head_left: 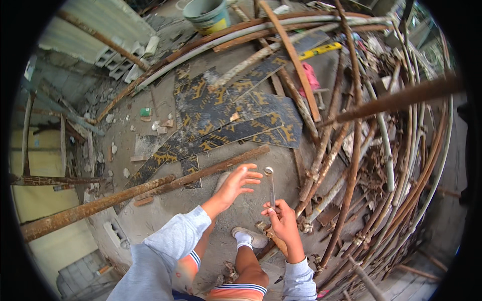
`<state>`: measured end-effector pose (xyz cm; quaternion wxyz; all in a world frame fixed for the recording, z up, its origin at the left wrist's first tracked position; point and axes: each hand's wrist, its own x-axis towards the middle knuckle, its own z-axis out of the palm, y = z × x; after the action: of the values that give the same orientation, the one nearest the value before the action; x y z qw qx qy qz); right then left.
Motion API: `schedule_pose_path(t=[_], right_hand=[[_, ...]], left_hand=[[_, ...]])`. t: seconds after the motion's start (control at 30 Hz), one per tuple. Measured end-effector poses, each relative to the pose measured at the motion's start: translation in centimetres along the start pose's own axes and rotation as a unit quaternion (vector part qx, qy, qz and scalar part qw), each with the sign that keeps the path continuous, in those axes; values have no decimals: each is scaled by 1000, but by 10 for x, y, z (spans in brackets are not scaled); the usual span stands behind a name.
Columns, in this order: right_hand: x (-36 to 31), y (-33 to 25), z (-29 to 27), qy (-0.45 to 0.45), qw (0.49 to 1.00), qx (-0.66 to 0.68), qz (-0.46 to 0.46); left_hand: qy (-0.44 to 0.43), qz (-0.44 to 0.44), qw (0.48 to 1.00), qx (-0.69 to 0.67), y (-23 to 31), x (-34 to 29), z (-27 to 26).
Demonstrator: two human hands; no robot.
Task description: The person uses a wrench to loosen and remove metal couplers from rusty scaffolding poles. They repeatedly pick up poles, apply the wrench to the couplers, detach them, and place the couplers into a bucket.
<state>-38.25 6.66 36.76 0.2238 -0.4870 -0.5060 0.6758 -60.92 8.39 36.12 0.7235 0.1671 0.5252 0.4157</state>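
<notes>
My right hand (pixel 282 221) is closed around the lower end of a slim metal wrench (pixel 272 188). It stands up from my fingers, with its round, ring-like head at the top. Just to the left, my left hand (pixel 236 185) hangs in the air with its fingers spread and nothing in them. A small gap separates those fingertips from the wrench head. Behind the left hand, a rusty brown pole (pixel 216 168) slants across the ground.
Dark printed boards (pixel 236 110) lie ahead on the dirt floor. Poles and bent pipes (pixel 356 125) crowd the right side, and one rusty bar (pixel 396 100) juts in close. A yellow spirit level (pixel 320 50), pink cloth (pixel 310 78) and bucket (pixel 207 16) are farther off. Hollow blocks (pixel 116 235) lie left.
</notes>
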Motion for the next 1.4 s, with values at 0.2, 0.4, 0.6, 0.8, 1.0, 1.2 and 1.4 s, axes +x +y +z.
schedule_pose_path(t=[0.2, 0.4, 0.6, 0.8, 1.0, 1.2, 1.4], right_hand=[[79, -66, 104, -48, 994, -92, -20], [137, -109, 164, -60, 991, -111, 33], [205, -170, 178, 0, 964, -251, 81], [282, -186, 189, 76, 957, -278, 38], [362, -261, 238, 56, 991, -122, -23], [506, -342, 295, 27, 987, -59, -144], [606, -414, 310, 56, 988, -2, -142]], left_hand=[[129, 22, 988, -82, 89, -34, -144], [231, 54, 971, 13, 166, -36, -266], [370, 27, 814, 447, 152, -64, -374], [330, 53, 906, 260, 211, -30, -427], [229, 141, 944, 190, 366, 20, -386], [115, 164, 968, 151, 492, 129, -353], [99, 221, 941, 236, 550, 211, -435]])
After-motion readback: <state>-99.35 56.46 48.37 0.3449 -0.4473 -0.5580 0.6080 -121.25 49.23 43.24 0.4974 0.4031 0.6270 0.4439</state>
